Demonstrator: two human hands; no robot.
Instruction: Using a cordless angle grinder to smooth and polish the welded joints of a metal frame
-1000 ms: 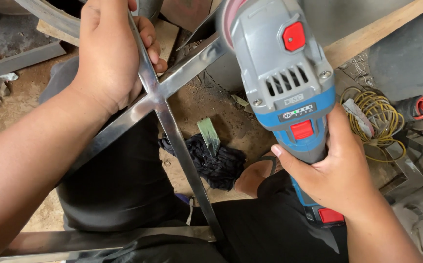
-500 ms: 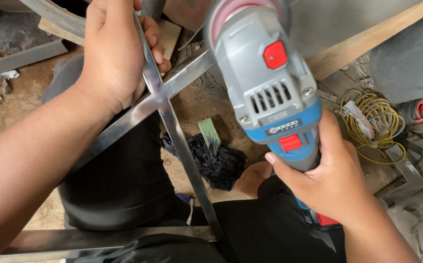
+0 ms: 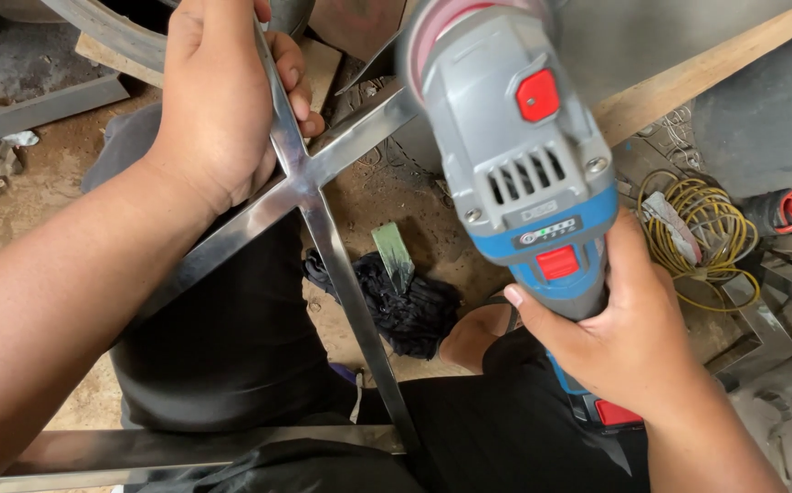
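Polished steel makes up the crossed flat-bar frame (image 3: pixel 309 196) that runs from the upper middle of the frame down to the bottom edge, resting across the person's dark-clothed legs. The left hand (image 3: pixel 222 100), upper left, is wrapped closed around the upright bar just above the crossing. The right hand (image 3: pixel 629 338), lower right, is clenched around the handle of the grey and blue cordless angle grinder with red buttons (image 3: pixel 528 155). Over the last second the grinder has swung leftward across the top of the frame, so its head now sits close above the right arm of the cross, while the left hand has kept its grip. Judging by this, the tool is being brought onto the joint. Behind, on the dirt floor, lie a black rag (image 3: pixel 405 306) and a coil of yellow wire (image 3: pixel 697 224).
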